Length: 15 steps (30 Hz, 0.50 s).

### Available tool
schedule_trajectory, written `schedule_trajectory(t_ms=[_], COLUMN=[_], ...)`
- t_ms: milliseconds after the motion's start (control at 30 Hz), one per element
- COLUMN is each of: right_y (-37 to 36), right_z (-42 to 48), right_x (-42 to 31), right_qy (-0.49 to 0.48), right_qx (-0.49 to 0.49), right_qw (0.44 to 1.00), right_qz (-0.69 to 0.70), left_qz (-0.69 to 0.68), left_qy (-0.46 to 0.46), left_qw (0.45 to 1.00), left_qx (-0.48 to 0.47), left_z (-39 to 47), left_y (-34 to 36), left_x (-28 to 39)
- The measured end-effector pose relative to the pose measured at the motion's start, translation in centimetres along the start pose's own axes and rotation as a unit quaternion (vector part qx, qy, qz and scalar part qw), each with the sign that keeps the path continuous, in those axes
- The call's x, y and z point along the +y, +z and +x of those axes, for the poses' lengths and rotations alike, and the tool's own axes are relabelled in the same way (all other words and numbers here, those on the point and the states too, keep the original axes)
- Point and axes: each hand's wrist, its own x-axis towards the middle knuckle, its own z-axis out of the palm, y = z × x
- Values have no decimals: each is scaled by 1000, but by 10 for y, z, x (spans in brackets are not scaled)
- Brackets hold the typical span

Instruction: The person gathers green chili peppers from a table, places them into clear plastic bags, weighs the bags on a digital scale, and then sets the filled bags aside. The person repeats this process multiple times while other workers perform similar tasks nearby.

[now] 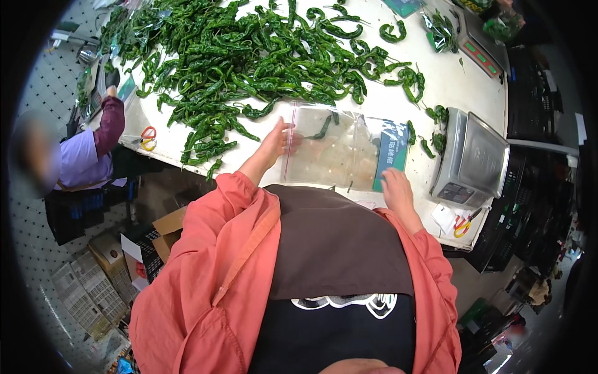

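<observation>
A clear plastic zip bag [334, 149] with a blue and green printed end lies flat before me on the white table. Its zip end is by my left hand [275, 142], whose fingers touch or hover at that edge; whether they pinch the film I cannot tell. At the printed end, my right hand [396, 189] rests near the lower corner, its grip unclear. One green pepper [322, 127] shows at the bag; whether inside or beneath is unclear. Beyond the bag spreads a large heap of wrinkled green peppers [243, 61].
A digital scale [483, 154] stands at the right, with yellow-handled scissors [462, 226] near it. Red and yellow scissors [148, 138] lie at the left edge. Another scale [481, 56] and a filled bag [439, 30] are at the far right. A co-worker [84, 156] is at the left.
</observation>
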Motion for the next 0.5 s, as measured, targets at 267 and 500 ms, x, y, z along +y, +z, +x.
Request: schedule_trajectory(t_ms=[267, 500], right_y=[102, 110], right_z=[94, 90], right_x=[-89, -80], right_qy=[-76, -36], right_qx=[47, -10], right_qw=[955, 935], right_qz=[282, 352], left_qz=[137, 69], left_qy=[15, 42], left_qw=[990, 992], left_qx=[-36, -96], left_z=[-5, -5], left_y=[34, 33], left_x=[-54, -64])
